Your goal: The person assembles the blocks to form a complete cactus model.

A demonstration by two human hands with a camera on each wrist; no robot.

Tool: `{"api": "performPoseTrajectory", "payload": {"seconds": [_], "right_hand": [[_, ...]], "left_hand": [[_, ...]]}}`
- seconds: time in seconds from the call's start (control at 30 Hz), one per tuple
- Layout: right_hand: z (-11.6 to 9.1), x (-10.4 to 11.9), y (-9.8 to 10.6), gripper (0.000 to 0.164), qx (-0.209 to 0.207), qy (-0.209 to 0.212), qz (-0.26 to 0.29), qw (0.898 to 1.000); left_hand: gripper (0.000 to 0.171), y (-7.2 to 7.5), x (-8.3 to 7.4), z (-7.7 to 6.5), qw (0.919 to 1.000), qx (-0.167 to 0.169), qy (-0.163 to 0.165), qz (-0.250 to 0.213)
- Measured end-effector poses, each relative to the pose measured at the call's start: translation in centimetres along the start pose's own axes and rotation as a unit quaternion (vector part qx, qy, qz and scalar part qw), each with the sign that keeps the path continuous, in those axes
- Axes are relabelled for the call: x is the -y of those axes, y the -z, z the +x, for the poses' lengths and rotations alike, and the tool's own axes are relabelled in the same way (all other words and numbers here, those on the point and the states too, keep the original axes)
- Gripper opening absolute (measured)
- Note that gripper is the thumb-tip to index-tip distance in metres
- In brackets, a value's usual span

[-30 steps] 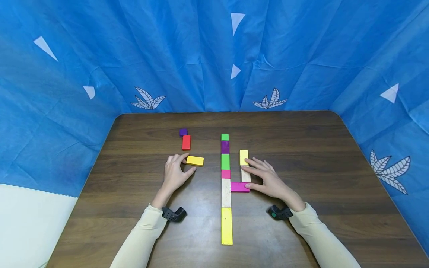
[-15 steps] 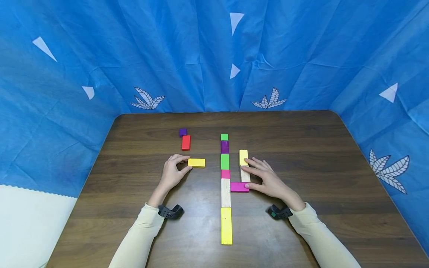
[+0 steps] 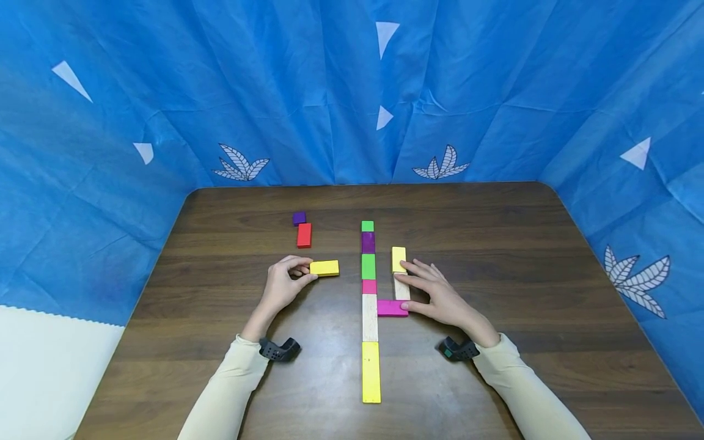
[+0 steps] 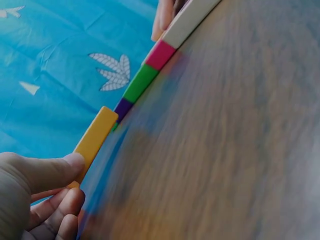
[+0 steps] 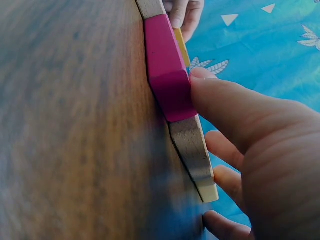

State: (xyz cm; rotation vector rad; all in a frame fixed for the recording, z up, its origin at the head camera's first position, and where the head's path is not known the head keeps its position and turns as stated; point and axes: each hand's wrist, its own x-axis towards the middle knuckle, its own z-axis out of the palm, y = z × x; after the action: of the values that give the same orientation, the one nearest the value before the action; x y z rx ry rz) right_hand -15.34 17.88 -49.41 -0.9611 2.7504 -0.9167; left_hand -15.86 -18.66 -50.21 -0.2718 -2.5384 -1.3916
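Observation:
Between thumb and fingers my left hand [image 3: 280,284] pinches one end of a yellow block [image 3: 326,268]; its free end points right. The left wrist view shows thumb and fingertips on this block [image 4: 95,142]. Whether it touches the table is unclear. My right hand [image 3: 445,300] rests its thumb on a magenta block [image 3: 390,308]. Its other fingers are spread, touching a whitish block [image 3: 402,292] and a pale yellow block [image 3: 398,258] lined up behind the magenta one. The magenta block's left end meets a long straight row of blocks, at its white block [image 3: 370,318].
That row runs away from the person, from a long yellow block [image 3: 371,373] through a pink [image 3: 369,286], a green [image 3: 368,267] and a purple block [image 3: 368,242] to a small green one [image 3: 367,226]. Back left lie a red block [image 3: 304,235] and a small purple block [image 3: 299,218].
My left hand has closed its thumb and fingers on the yellow block, which has turned straighter and shifted slightly right. The right hand has stayed in place on its blocks.

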Motion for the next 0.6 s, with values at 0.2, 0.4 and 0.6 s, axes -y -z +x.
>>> {"api": "performPoseTrajectory", "payload": {"seconds": [0.2,0.4,0.6], "right_hand": [[0.1,0.1,-0.1,0.063,-0.004,0.01,0.008,1.0],[0.0,0.0,-0.2,0.063,-0.009,0.01,0.003,1.0],[0.0,-0.1,-0.2,0.061,-0.004,0.004,0.003,1.0]], "left_hand": [[0.029,-0.5,-1.0,0.1,0.9997,0.013,0.014,-0.016],[0.028,-1.6,-2.0,0.4,0.9993,0.031,0.004,-0.021],[0.028,-2.5,-2.3,0.7,0.9991,0.037,-0.006,-0.022]]}}
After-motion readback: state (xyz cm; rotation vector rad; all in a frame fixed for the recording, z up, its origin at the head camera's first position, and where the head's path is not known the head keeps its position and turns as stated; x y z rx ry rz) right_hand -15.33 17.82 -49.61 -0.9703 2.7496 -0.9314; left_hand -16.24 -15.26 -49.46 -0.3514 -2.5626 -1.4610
